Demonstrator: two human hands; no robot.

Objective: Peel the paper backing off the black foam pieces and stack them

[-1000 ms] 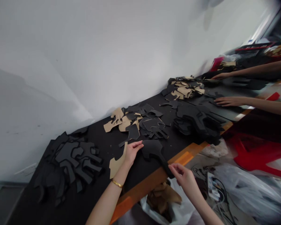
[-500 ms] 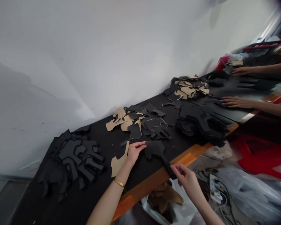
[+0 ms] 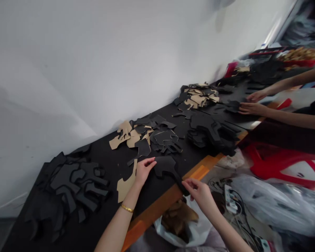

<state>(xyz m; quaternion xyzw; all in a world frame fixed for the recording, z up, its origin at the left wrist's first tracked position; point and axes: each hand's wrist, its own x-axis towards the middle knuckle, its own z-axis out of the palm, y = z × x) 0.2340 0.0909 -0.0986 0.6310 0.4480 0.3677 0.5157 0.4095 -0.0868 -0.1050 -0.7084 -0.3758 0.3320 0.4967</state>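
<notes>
A flat black cut-out piece (image 3: 166,165) with a wide end and a narrow strip lies at the table's front edge. My left hand (image 3: 145,170) pinches the corner of its wide end. The tip of the strip, which juts over the wooden edge, is between the fingers of my right hand (image 3: 196,190). Beside my left wrist lies a tan cut-out piece (image 3: 126,185). Behind it are mixed tan and black pieces (image 3: 140,138), loosely heaped. A large pile of black cut-outs (image 3: 68,182) spreads to the left.
A co-worker's hands (image 3: 252,106) handle a dark piece farther right. Black cut-outs (image 3: 212,129) are stacked between us. Below the wooden table edge (image 3: 157,211) sit a white bag (image 3: 202,231) with brown scraps, a red stool (image 3: 267,164), clear plastic (image 3: 273,199) and a power strip (image 3: 229,199).
The view has swung right, so everything sits farther left. My hands keep their hold on the black piece. The co-worker's hands have come together on a dark piece.
</notes>
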